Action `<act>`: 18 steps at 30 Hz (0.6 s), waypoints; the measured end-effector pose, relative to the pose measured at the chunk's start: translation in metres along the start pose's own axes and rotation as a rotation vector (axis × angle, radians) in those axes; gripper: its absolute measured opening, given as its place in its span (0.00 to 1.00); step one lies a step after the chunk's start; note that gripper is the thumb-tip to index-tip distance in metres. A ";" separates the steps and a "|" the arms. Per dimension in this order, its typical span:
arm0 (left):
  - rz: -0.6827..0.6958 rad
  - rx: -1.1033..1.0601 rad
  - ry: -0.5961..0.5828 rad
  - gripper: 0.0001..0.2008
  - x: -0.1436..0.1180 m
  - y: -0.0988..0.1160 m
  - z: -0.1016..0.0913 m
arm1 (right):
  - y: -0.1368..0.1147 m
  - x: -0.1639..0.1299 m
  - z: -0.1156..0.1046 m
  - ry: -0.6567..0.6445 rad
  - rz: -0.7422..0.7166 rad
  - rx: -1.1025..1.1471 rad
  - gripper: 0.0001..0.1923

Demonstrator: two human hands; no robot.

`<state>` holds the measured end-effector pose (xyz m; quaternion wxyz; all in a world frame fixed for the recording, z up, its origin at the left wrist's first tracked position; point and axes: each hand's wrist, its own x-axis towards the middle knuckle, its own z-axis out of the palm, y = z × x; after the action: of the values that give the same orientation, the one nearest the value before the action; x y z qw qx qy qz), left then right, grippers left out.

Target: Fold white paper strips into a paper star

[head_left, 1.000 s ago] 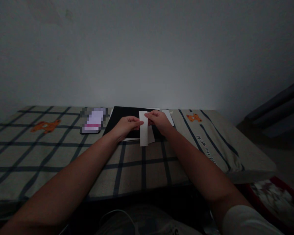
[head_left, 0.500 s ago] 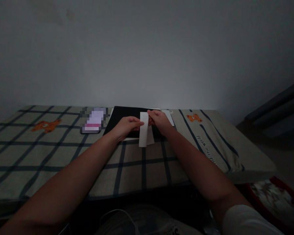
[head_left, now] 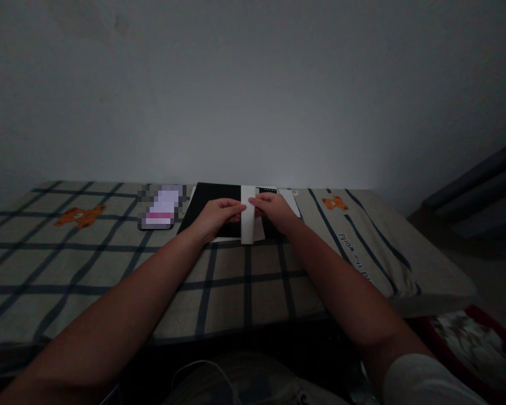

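A narrow white paper strip (head_left: 247, 228) hangs upright between my two hands, folded, with a second slanting part showing behind it on the right. My left hand (head_left: 221, 215) pinches its left edge between thumb and fingers. From the other side my right hand (head_left: 273, 208) grips it, thumb on the front face. Beneath both hands lies a flat black folder-like sheet (head_left: 211, 194) with white paper showing at its edges. The fingers behind the strip are partly hidden.
A phone (head_left: 164, 205) with a lit, blurred screen lies to the left on the checked cloth (head_left: 152, 292). White paper (head_left: 290, 201) sticks out right of the black sheet. Behind the table rises a grey wall (head_left: 253, 101). A red-edged container (head_left: 474, 343) stands lower right.
The strip has risen a little and its rear part shows less. My right hand has slid slightly down and left, its thumb now on the strip's front.
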<state>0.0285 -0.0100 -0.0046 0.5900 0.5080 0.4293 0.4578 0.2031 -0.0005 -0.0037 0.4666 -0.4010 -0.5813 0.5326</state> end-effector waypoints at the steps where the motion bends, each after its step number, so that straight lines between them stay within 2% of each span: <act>1: -0.016 0.012 -0.015 0.16 -0.001 0.001 0.000 | 0.000 0.001 -0.001 0.019 -0.001 -0.003 0.13; 6: -0.046 0.065 -0.059 0.13 -0.004 0.005 0.002 | 0.001 0.003 -0.003 0.055 -0.006 -0.003 0.14; 11: 0.001 0.098 0.002 0.12 -0.004 0.004 0.003 | -0.003 0.001 -0.001 0.062 0.030 0.056 0.14; 18: 0.045 0.103 0.067 0.13 -0.002 0.004 0.002 | 0.002 0.001 -0.003 -0.020 0.091 0.066 0.13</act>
<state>0.0292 -0.0126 -0.0004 0.5378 0.5315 0.4604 0.4651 0.2055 0.0017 -0.0051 0.4490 -0.4061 -0.5489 0.5763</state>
